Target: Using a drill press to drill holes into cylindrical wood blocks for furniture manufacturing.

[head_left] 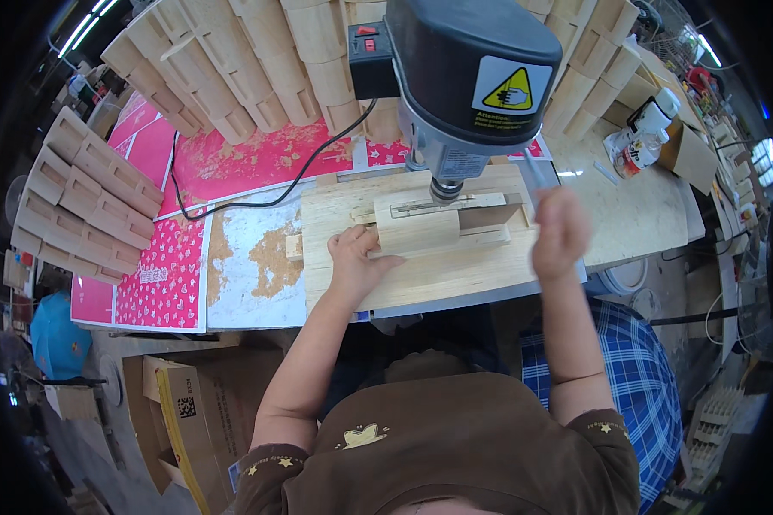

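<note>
A drill press [472, 77] with a dark head stands before me, its chuck [446, 190] right over a pale wooden block [416, 233]. The block has a long slot along its top and a cut-out at its right part; it lies on a flat wooden board [455, 279]. My left hand [356, 262] grips the block's left end, thumb along the near side. My right hand [561, 233], slightly blurred, is closed at the end of a grey lever [534, 167] on the machine's right side. The drill tip is hard to make out.
Stacked wooden blocks [223, 77] line the back, with more at the left [86, 197]. A black cable [275, 202] crosses the dusty pink sheet [232, 172]. Bottles [648, 129] stand at the right; a cardboard box [206, 421] sits below left, a blue plaid cloth [636, 369] below right.
</note>
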Demonstrator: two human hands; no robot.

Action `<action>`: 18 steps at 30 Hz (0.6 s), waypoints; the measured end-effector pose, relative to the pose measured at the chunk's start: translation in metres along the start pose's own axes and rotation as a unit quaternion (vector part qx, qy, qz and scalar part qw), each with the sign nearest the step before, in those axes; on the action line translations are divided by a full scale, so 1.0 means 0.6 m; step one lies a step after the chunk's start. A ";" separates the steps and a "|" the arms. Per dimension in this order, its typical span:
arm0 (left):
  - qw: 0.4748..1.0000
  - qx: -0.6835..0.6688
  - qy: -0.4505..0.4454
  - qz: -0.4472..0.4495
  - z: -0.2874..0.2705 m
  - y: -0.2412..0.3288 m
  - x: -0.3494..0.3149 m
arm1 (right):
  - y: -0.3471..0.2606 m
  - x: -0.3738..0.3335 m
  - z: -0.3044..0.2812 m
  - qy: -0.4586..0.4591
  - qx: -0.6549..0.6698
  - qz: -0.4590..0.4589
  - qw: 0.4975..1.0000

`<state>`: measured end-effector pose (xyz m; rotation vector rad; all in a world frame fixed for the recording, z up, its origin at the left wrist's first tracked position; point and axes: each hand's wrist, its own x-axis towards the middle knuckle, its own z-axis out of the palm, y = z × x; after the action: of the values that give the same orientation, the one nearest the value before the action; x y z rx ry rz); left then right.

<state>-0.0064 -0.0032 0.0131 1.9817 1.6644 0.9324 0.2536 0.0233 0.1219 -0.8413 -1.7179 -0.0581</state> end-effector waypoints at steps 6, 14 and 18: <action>0.999 0.016 0.014 0.036 0.036 0.033 0.021 | 0.054 0.262 0.020 -0.045 -0.041 0.042 0.997; 0.996 0.000 0.032 0.082 0.048 0.025 0.024 | -0.035 0.195 -0.022 -0.053 -0.057 0.093 0.993; 0.999 -0.016 -0.007 0.033 0.042 0.029 0.024 | -0.053 0.047 -0.021 -0.038 -0.008 0.122 0.992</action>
<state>0.0247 0.0102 0.0101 2.0292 1.5746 0.9602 0.2440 0.0082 0.1624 -1.0713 -1.6753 0.1267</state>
